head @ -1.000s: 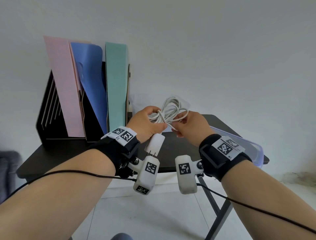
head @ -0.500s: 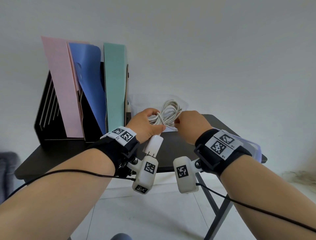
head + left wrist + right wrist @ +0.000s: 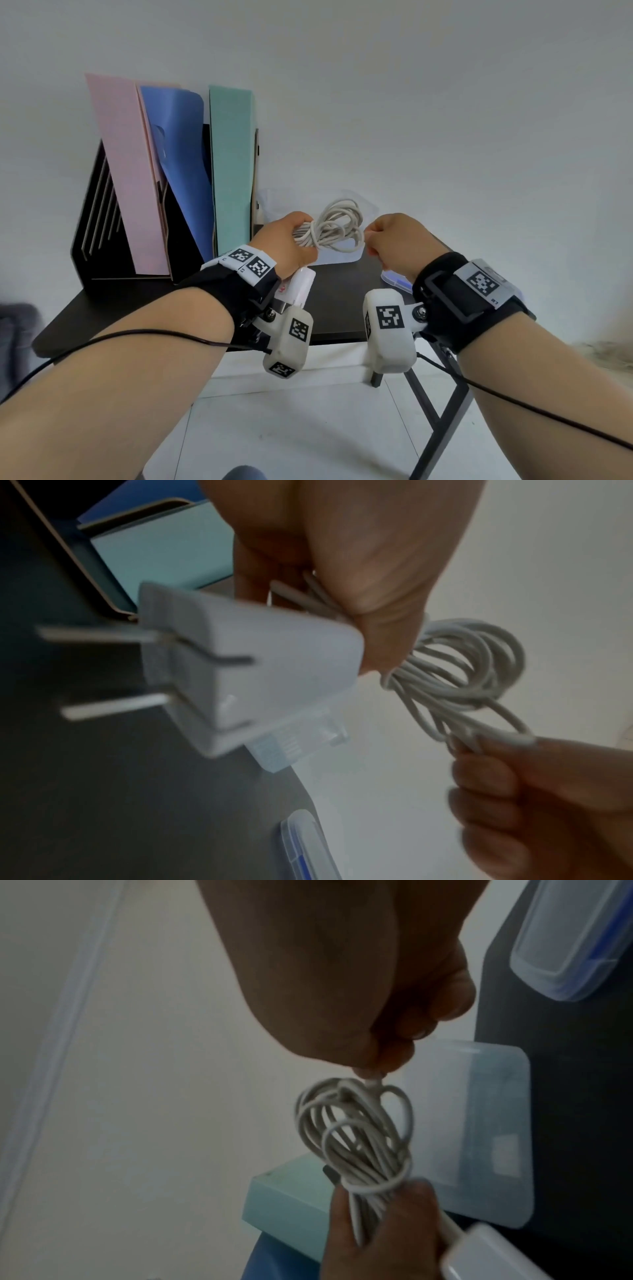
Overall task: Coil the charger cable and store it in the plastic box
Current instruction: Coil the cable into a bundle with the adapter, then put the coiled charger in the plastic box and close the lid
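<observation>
Left hand (image 3: 286,245): fingers wrapped round the coiled cable (image 3: 337,224) and its plug (image 3: 240,666) (prongs toward the wrist).
Right hand (image 3: 399,241): pinching the cable's free end.
Cable: held in air above the tabletop (image 3: 339,301).
Box (image 3: 479,1131): tabletop's far edge.
Lid (image 3: 568,934): right edge.

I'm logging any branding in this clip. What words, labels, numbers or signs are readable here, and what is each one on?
No text can be read as words.
Wrist straps: black-and-white square code markers, plus tiny characters too small to read.
Wrist cameras: code markers only, no words.
Charger plug: a small red mark, too blurred to read.
Folders, plastic box and lid: no visible text.
</observation>
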Action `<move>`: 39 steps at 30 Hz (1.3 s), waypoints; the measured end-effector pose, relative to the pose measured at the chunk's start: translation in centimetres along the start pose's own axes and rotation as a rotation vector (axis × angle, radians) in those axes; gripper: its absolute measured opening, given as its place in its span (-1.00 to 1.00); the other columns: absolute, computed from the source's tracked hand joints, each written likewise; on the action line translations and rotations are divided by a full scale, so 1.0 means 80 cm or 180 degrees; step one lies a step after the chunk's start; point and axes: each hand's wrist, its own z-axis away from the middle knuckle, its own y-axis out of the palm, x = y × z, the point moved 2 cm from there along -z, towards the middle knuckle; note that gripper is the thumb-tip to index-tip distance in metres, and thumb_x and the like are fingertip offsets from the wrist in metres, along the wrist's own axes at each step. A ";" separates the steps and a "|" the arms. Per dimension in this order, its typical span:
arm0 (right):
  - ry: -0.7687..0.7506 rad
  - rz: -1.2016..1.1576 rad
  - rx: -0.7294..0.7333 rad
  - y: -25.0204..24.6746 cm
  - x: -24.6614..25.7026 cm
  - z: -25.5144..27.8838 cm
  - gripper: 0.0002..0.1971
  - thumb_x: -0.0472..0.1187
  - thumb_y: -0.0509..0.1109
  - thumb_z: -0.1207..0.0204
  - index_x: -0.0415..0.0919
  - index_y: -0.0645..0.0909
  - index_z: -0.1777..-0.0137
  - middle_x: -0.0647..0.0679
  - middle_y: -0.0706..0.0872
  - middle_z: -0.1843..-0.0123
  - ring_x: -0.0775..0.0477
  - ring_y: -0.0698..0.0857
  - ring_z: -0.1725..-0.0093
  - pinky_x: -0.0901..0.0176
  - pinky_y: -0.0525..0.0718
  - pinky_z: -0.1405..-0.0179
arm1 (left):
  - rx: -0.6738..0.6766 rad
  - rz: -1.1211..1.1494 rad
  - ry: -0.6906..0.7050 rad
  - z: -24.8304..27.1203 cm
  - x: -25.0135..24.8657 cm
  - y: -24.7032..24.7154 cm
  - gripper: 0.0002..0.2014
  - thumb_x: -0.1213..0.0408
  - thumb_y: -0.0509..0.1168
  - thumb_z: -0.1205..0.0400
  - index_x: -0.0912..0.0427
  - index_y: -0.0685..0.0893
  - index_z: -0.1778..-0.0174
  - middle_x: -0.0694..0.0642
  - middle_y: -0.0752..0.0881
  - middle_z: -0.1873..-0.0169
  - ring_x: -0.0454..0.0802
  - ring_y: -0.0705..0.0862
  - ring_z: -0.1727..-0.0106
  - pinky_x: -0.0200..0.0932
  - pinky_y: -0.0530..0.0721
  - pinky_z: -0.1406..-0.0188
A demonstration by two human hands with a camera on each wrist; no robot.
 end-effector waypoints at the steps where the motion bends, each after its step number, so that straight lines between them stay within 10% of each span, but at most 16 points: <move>1: 0.0023 -0.0263 -0.0066 0.004 -0.003 -0.002 -0.76 -0.32 0.17 -0.57 -0.21 0.52 0.33 0.01 0.58 0.43 0.01 0.50 0.44 0.26 0.51 0.36 | -0.0062 0.0049 -0.0013 -0.001 -0.003 0.000 -0.57 0.23 0.38 -0.51 0.02 0.54 -0.31 0.01 0.72 0.01 0.02 0.70 0.04 -0.18 0.61 0.05; 8: -0.0085 -0.1974 0.0010 0.019 -0.010 -0.010 -0.91 -0.28 0.36 -0.51 -0.14 0.49 0.10 -0.11 0.54 0.02 -0.02 0.57 0.02 0.02 0.73 0.01 | -0.0241 0.0539 -0.0155 -0.011 -0.018 0.000 -0.68 0.23 0.29 -0.57 0.10 0.59 -0.26 0.08 0.72 -0.01 0.07 0.68 0.13 -0.04 0.72 0.20; 14: 0.0009 -0.2492 0.0019 0.034 -0.008 -0.026 -0.34 -0.08 0.50 -0.44 -0.02 0.26 -0.47 -0.15 0.69 -0.05 -0.11 0.75 0.13 0.15 0.70 0.30 | -0.0119 0.0217 -0.0020 -0.012 -0.026 0.002 -0.63 0.23 0.30 -0.57 0.05 0.58 -0.33 0.05 0.73 -0.07 0.04 0.69 -0.01 -0.17 0.59 0.05; 23: -0.0343 -0.1352 -0.0310 0.023 0.010 -0.044 -0.66 -0.15 0.43 -0.49 -0.07 0.51 -0.24 -0.15 0.77 0.14 -0.08 0.71 0.42 0.17 0.77 0.40 | 0.0098 -0.0144 0.0045 -0.025 -0.019 -0.008 -0.51 0.25 0.32 -0.55 0.07 0.51 -0.44 0.08 0.74 -0.13 0.02 0.67 0.02 -0.19 0.59 0.07; 34: 0.0483 -0.2990 -0.0658 0.023 0.000 -0.091 -0.91 -0.32 0.26 -0.61 -0.27 0.50 0.14 -0.25 0.66 0.26 -0.13 0.62 0.49 0.11 0.70 0.43 | -0.0396 0.0960 -0.0494 -0.058 0.000 -0.022 -0.31 0.05 0.46 -0.49 0.06 0.36 -0.52 0.06 0.60 -0.03 -0.07 0.65 0.20 -0.02 0.74 -0.06; 39: 0.0366 -0.3127 -0.0853 -0.001 0.012 -0.109 -0.94 -0.33 0.24 -0.63 -0.31 0.51 0.06 -0.24 0.67 0.28 -0.11 0.64 0.48 0.20 0.73 0.50 | -0.0135 0.1334 -0.0690 -0.066 0.017 -0.014 -0.25 0.02 0.47 -0.47 0.03 0.32 -0.55 0.12 0.59 -0.24 0.05 0.68 -0.08 0.05 0.64 -0.29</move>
